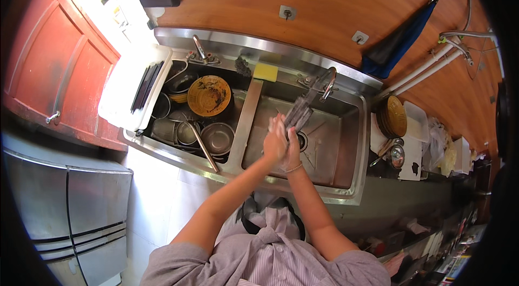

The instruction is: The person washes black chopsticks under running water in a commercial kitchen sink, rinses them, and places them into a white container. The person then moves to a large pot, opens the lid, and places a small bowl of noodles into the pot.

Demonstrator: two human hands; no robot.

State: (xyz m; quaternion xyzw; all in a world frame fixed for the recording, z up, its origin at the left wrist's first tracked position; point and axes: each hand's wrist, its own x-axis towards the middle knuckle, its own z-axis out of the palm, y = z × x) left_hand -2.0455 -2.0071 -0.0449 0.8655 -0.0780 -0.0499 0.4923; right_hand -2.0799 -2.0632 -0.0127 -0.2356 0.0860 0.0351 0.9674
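Observation:
My left hand point(275, 140) and my right hand point(293, 149) press palm to palm over the right sink basin point(328, 156). Between them sticks out a bundle of dark, thin sticks, apparently chopsticks point(299, 114), blurred and pointing towards the tap. White lather shows on my left fingers. The curved tap point(331, 83) stands just beyond the bundle's far end; whether water runs is hard to tell. A few thin sticks point(311, 158) lie on the basin floor by the drain point(302, 141). My palms hide the near end of the bundle.
The left basin holds a yellow-brown bowl point(209, 95), metal bowls point(217, 139) and a long-handled utensil point(202, 146). A white basket point(121, 95) with black sticks point(148, 83) rests on its left edge. A yellow sponge point(265, 72) lies behind the divider. Stacked bowls point(392, 117) stand right.

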